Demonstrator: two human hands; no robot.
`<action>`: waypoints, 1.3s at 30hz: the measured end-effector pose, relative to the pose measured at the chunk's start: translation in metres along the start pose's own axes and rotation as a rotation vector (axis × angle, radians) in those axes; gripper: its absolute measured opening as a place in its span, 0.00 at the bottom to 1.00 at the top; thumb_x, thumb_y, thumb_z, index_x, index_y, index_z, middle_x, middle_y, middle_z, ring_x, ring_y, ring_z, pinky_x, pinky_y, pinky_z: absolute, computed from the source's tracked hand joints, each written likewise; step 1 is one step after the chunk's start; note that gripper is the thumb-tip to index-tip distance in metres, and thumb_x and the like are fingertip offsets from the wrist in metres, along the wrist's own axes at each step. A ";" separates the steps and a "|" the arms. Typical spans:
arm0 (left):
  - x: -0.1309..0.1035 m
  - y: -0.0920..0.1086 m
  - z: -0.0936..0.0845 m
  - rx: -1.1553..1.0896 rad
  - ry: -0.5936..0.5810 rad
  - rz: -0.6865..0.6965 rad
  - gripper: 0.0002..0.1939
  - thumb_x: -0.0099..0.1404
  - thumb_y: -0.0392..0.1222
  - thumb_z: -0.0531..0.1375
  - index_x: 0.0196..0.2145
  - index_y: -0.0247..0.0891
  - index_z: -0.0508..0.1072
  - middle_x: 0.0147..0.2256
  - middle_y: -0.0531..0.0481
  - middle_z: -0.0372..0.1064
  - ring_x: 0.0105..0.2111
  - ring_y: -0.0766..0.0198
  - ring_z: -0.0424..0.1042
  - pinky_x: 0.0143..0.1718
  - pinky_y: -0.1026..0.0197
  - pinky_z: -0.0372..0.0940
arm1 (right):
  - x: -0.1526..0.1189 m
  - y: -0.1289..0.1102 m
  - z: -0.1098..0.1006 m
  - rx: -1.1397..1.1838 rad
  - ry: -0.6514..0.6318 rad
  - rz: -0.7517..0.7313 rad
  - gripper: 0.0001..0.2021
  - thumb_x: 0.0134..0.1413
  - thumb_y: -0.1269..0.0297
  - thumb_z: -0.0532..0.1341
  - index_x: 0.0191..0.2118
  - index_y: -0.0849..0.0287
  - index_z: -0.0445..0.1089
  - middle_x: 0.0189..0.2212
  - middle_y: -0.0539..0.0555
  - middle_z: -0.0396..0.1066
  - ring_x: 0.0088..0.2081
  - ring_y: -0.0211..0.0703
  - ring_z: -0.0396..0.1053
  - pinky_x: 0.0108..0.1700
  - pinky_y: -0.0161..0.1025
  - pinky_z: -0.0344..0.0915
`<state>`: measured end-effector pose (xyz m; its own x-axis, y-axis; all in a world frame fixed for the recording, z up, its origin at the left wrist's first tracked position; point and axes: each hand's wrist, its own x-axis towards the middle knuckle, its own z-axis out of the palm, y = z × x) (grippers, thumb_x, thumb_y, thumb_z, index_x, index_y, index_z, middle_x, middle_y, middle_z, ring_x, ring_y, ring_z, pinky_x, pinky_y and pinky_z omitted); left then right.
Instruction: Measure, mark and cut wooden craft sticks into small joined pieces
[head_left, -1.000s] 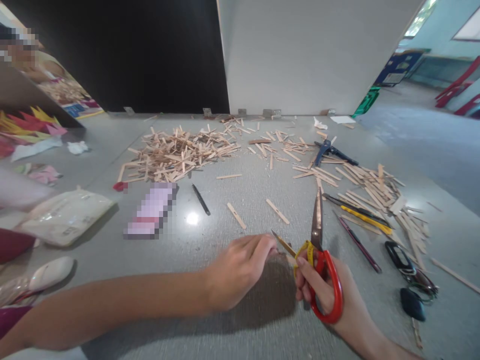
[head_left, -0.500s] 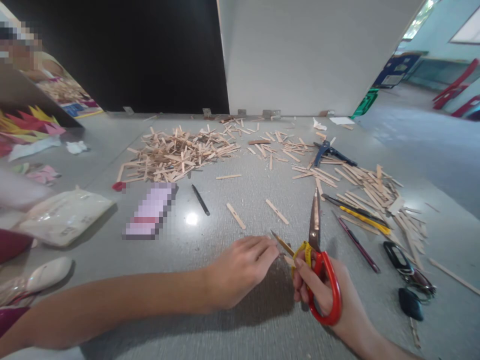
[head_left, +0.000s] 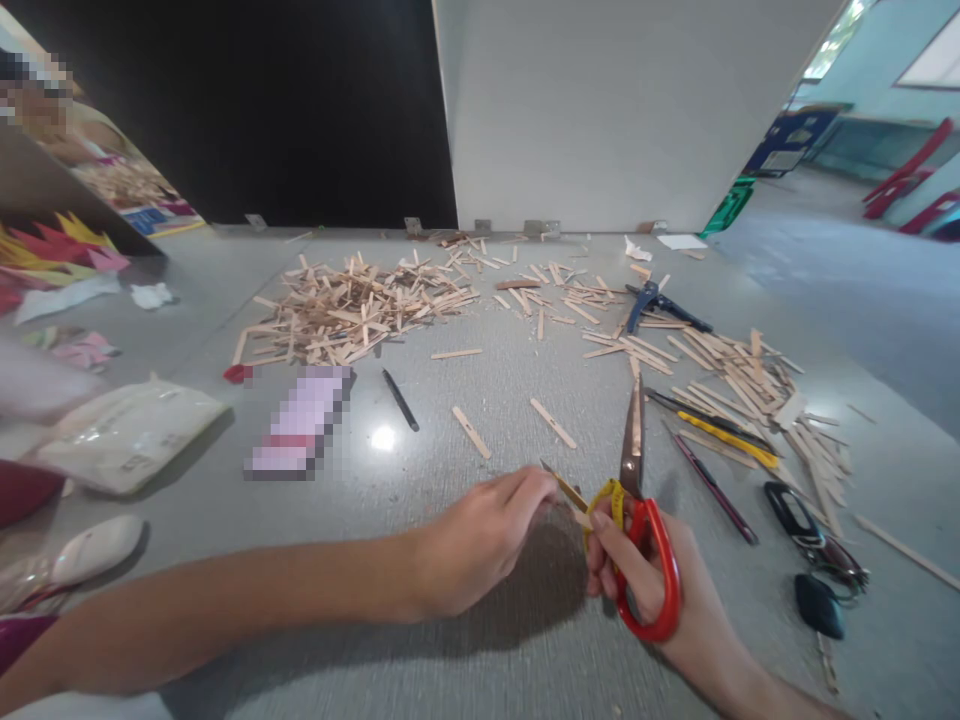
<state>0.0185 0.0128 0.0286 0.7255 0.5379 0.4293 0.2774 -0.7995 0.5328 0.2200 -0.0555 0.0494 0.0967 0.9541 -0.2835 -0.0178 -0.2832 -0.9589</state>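
My right hand (head_left: 637, 570) grips a pair of scissors (head_left: 651, 590) with red handles and yellow tape wound near the pivot. The blades stand apart, one pointing away from me and the other toward my left hand. Between the right thumb and fingers a piece of wooden stick (head_left: 582, 517) sticks out to the left. My left hand (head_left: 487, 530) is closed in a pinch beside that blade's tip, and what its fingertips hold is hidden. Two notched wooden sticks (head_left: 553, 423) lie just beyond the hands.
A heap of wooden sticks (head_left: 360, 310) lies at the back left, with more sticks (head_left: 735, 375) at right. Around them are blue pliers (head_left: 652, 300), a yellow cutter (head_left: 727, 440), a black pen (head_left: 400, 400), keys (head_left: 819, 605) and a plastic packet (head_left: 142, 435). Upright panels (head_left: 600, 120) stand behind.
My left fingers have curled in more tightly near the blade tip. The scissors in my right hand have shifted very slightly; the things on the surface stay put.
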 end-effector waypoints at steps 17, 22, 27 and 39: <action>0.024 0.007 -0.018 -0.509 -0.039 -0.472 0.07 0.75 0.40 0.65 0.40 0.37 0.84 0.34 0.50 0.83 0.30 0.65 0.78 0.35 0.66 0.71 | -0.001 0.005 0.000 0.075 0.000 -0.103 0.29 0.56 0.34 0.73 0.28 0.58 0.73 0.18 0.49 0.71 0.16 0.35 0.66 0.22 0.33 0.73; 0.028 0.010 -0.020 -0.641 -0.055 -0.544 0.09 0.71 0.41 0.63 0.39 0.36 0.84 0.32 0.49 0.81 0.29 0.65 0.74 0.33 0.65 0.68 | -0.003 0.009 0.001 0.103 0.010 -0.092 0.28 0.55 0.35 0.75 0.31 0.57 0.73 0.19 0.49 0.73 0.16 0.34 0.66 0.22 0.33 0.73; 0.030 0.012 -0.020 -0.774 -0.087 -0.594 0.08 0.69 0.39 0.62 0.35 0.35 0.81 0.29 0.51 0.76 0.29 0.66 0.72 0.34 0.65 0.67 | -0.006 0.010 0.002 0.107 -0.001 -0.064 0.28 0.55 0.33 0.74 0.33 0.57 0.73 0.19 0.50 0.74 0.16 0.34 0.66 0.22 0.33 0.73; 0.024 0.011 -0.004 -1.219 0.124 -0.839 0.16 0.74 0.54 0.63 0.44 0.37 0.74 0.31 0.50 0.77 0.30 0.63 0.78 0.33 0.62 0.70 | -0.005 0.008 0.000 -0.023 0.059 -0.161 0.27 0.60 0.34 0.71 0.32 0.57 0.74 0.23 0.55 0.79 0.18 0.42 0.76 0.22 0.34 0.75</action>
<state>0.0361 0.0177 0.0478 0.5505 0.7863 -0.2806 -0.1539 0.4258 0.8916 0.2194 -0.0624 0.0430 0.1550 0.9801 -0.1243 0.0252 -0.1297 -0.9912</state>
